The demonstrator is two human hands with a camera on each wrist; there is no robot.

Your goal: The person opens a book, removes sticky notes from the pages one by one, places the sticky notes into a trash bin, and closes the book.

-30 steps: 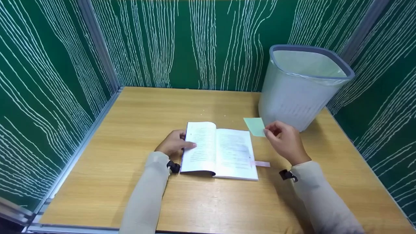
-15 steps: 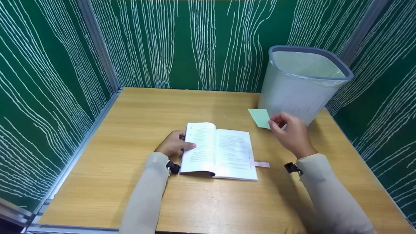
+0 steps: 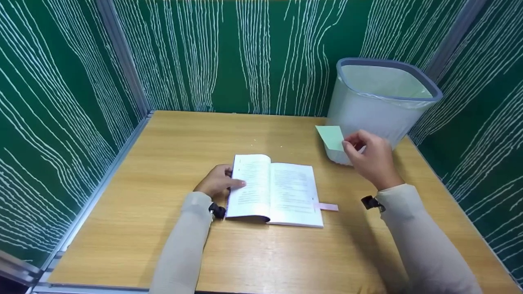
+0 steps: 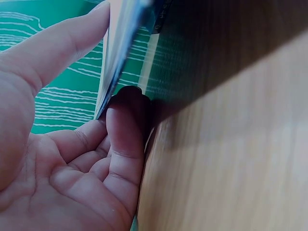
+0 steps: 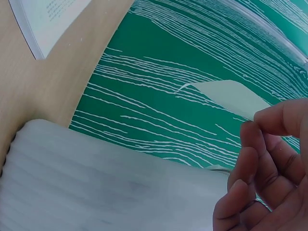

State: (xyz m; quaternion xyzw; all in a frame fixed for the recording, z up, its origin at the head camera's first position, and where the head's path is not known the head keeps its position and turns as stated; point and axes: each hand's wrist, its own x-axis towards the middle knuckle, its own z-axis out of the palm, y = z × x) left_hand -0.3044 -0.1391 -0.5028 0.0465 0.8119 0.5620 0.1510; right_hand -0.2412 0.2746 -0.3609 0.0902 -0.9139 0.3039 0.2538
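An open book (image 3: 291,192) lies on the table with printed pages facing up. My left hand (image 3: 216,180) grips its left edge, thumb on the page and fingers underneath; the left wrist view shows the book's edge (image 4: 115,62) between thumb and fingers. A pink paper strip (image 3: 328,207) sticks out from the right page. My right hand (image 3: 369,157) pinches a light green sticky note (image 3: 331,137) by one corner between thumb and forefinger. The note is raised in front of the trash bin (image 3: 380,110); in the right wrist view the note (image 5: 231,95) bends slightly.
The white bin has a grey rim and a clear liner, and stands at the table's back right. Small white specks lie on the wooden table (image 3: 179,139) behind the book. Green walls with white wavy lines (image 3: 229,61) enclose the back and sides.
My right hand has moved forward, up and slightly right with the green sticky note, from beside the book to in front of the bin. The left hand and the book stay put.
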